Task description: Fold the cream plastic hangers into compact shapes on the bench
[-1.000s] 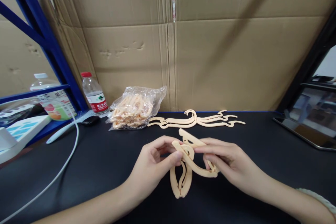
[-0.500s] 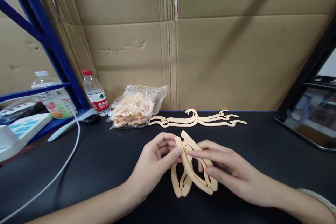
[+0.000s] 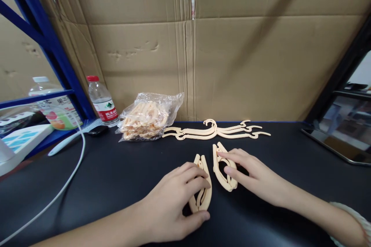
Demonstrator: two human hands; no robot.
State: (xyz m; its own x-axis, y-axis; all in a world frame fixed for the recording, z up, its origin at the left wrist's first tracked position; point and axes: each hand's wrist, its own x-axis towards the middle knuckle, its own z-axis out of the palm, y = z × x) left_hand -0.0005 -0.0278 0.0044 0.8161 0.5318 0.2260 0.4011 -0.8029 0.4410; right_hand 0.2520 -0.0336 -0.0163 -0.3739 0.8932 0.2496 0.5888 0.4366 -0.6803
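A folded cream plastic travel hanger lies on the black table, its arms curved into a narrow loop. My left hand reaches over it from the left, fingers across the top and thumb by its near end. Just right of it is a second folded hanger, tilted a little. My right hand grips this one from the right, with fingertips on its upper part and side. The two folded hangers are apart. Behind both hands lie unfolded hangers, overlapping, with hooks and arms spread sideways.
A clear plastic bag of folded hangers stands at the back left. Beside it are a red-capped water bottle and a dark mouse-like object. A white cable crosses the table's left side. Cardboard walls the back.
The folded hanger in my right hand has moved up and away from the other. My left hand has left it and now covers the hanger lying on the table.
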